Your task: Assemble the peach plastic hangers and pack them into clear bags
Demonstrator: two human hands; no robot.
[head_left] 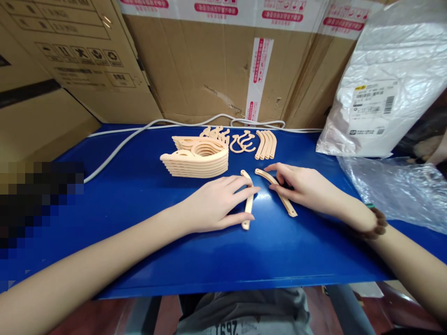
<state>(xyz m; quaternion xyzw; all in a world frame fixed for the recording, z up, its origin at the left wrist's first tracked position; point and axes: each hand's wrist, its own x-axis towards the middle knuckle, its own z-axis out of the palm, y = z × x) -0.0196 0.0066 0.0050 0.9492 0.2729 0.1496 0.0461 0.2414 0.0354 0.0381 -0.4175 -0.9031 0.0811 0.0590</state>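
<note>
Thumb and fingers of my left hand (pixel 223 202) grip a curved beige hanger arm (pixel 249 204) lying on the blue table, its ends showing past the fingers. My right hand (pixel 296 184) holds a second hanger arm (pixel 288 204) between thumb and fingers; this one slants down to the right. The two arms are apart. Beyond my left hand stands a neat stack of beige hanger pieces (pixel 195 168). Behind it are loose hooks (pixel 218 133), with a few more hooks (pixel 242 142) to their right. Several hanger arms (pixel 266 144) lie side by side at the back.
Cardboard boxes (pixel 216 60) wall off the back and left of the blue table (pixel 209 260). A white cable (pixel 146 128) runs along the rear. At right stand a white plastic mailer (pixel 380 88) and crumpled clear plastic film (pixel 394 190).
</note>
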